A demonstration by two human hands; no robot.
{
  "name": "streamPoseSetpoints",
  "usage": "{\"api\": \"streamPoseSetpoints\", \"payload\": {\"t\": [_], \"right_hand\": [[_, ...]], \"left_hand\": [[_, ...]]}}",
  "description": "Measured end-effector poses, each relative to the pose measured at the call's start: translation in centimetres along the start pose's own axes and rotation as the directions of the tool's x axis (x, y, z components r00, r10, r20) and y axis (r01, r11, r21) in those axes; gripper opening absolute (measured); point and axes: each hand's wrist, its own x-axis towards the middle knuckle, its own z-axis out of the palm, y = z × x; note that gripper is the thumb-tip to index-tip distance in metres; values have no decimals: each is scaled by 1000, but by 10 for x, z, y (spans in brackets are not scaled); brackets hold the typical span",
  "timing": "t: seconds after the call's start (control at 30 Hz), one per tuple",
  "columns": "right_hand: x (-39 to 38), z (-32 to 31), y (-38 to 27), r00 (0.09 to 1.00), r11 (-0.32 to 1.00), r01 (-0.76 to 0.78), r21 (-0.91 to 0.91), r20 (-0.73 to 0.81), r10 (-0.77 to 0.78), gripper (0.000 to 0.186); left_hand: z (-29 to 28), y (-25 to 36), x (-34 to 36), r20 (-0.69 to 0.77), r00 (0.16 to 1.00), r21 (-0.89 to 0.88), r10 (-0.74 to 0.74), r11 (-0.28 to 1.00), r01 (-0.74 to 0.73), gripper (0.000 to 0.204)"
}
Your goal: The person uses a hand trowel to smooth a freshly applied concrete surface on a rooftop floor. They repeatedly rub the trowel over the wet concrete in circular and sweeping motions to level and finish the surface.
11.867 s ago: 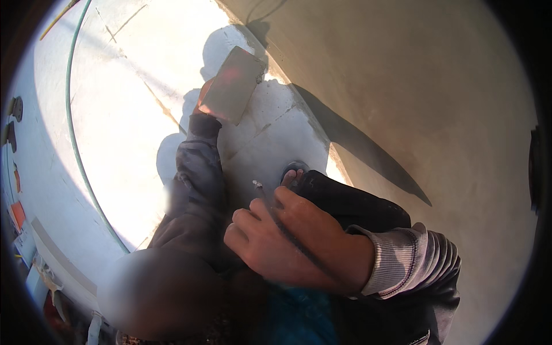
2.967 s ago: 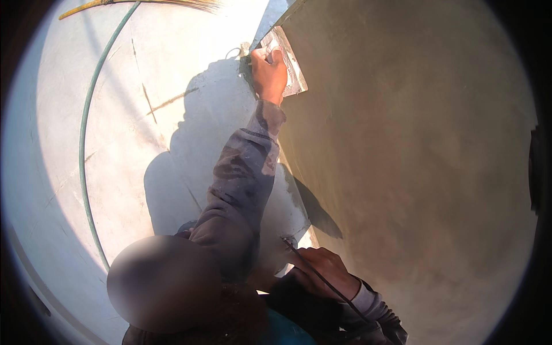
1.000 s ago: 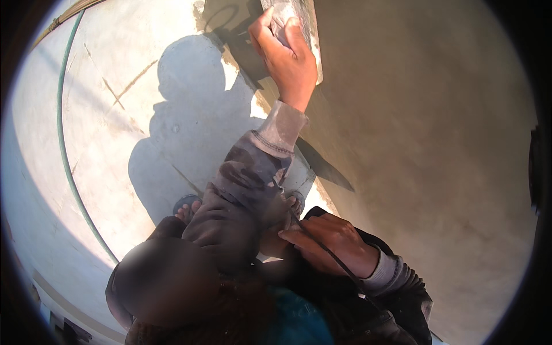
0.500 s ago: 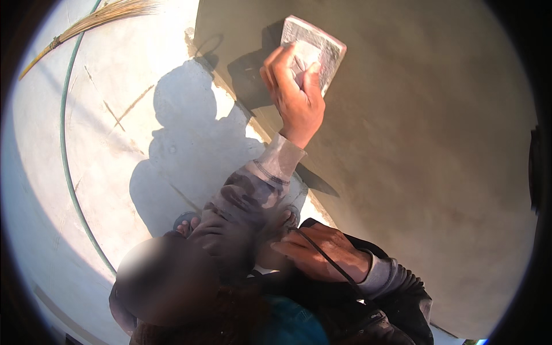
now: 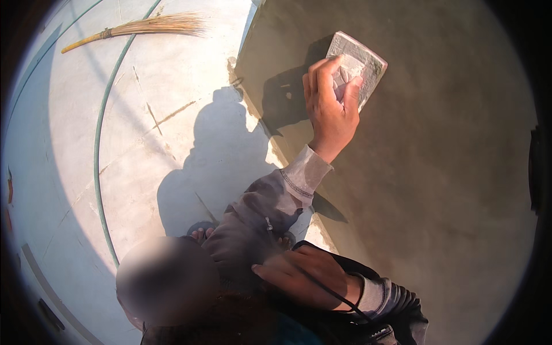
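Observation:
My left hand [image 5: 333, 103] grips a rectangular hand float [image 5: 370, 70], its back grey and crusted with cement. The fingers curl over its middle on one side and the thumb on the other. Beneath the float lies a smooth grey-brown cement surface [image 5: 425, 190], on which float and hand cast a dark shadow. My right hand [image 5: 307, 279] rests low by my body, fingers stretched to the left and partly in shade. A thin dark cord [image 5: 325, 286] passes in front of it. I see nothing held in that hand.
Pale concrete floor [image 5: 144, 155] borders the cement surface on the left along a rough seam. A green hose [image 5: 98, 155] runs down it, and a straw broom [image 5: 144, 27] lies across the hose. One foot [image 5: 200, 233] shows beside my left sleeve.
The whole view has shifted, so broom, hose and float sit farther right. My left hand keeps its grip on the float. My right hand has drawn slightly left and nearer my body.

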Motion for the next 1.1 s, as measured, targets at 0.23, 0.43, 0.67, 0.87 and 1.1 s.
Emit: {"api": "streamPoseSetpoints", "payload": {"t": [0.23,0.43,0.67,0.87,1.1], "right_hand": [[62,-11,8,953,982,152,110,-278,-117,26],[112,21,-21,899,880,354,317,-375,-227,25],[124,27,10,891,851,331,408,-432,-140,15],[130,27,34,882,798,259,544,-471,34,14],[177,19,52,862,832,-30,555,-406,302,26]], "left_hand": [[-61,-157,0,-92,836,156,-540,822,548,48],[-124,-175,-78,-163,798,296,-581,743,601,50],[-162,-105,58,-469,735,115,-490,791,601,51],[-154,-86,124,-380,754,-444,-535,821,359,48],[-236,-62,124,255,921,-765,-294,521,378,42]]}}
